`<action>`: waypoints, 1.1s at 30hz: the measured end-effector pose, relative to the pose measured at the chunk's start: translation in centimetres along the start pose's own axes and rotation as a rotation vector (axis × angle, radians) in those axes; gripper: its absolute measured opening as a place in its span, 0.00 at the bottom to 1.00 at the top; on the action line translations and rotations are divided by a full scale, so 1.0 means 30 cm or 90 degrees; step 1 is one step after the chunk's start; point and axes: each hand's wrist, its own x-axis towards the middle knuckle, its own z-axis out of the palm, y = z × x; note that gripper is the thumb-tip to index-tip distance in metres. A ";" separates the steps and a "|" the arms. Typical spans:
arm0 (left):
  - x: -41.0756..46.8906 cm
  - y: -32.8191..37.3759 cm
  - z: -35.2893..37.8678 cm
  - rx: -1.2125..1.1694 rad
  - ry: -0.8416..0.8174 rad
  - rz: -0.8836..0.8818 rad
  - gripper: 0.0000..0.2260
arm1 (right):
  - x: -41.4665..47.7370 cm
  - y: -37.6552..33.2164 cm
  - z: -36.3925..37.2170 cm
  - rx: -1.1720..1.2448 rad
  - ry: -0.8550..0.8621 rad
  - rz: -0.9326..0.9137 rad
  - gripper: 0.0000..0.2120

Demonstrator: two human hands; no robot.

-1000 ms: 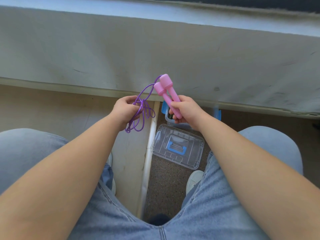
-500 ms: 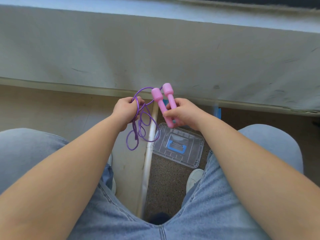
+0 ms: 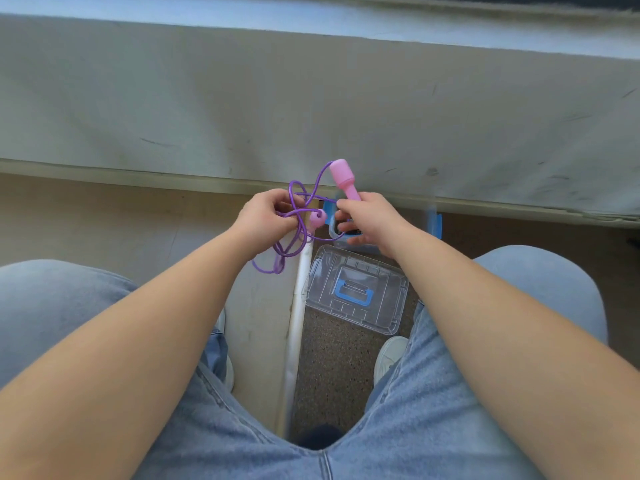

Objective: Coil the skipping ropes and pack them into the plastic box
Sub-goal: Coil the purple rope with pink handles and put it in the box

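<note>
Head view: rope (image 3: 317,218) beside open box (image 3: 331,232) rim

The person wears light blue jeans (image 3: 433,420). A double row of stitches runs down the middle seam (image 3: 325,465), and more stitches run along the inside of each leg. The left shoe (image 3: 229,375) and the right shoe (image 3: 389,355) are white. Both arms are bare down to the left hand (image 3: 266,220) and the right hand (image 3: 372,220).

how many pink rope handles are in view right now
2. The upper handle sticks up from the grip of the right hand; the lower handle sits beside the left hand, which holds the purple rope. Others may be hidden in the plastic box.
</note>
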 end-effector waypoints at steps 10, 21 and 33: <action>-0.010 0.006 0.005 -0.010 0.022 0.035 0.23 | -0.002 0.004 -0.029 -0.352 0.068 -0.106 0.08; -0.038 0.024 0.032 -0.044 -0.071 0.035 0.22 | -0.048 0.027 0.026 -0.536 -0.194 -0.198 0.10; -0.025 0.046 0.036 0.079 -0.001 0.086 0.13 | -0.045 -0.013 0.037 -0.053 -0.160 -0.072 0.15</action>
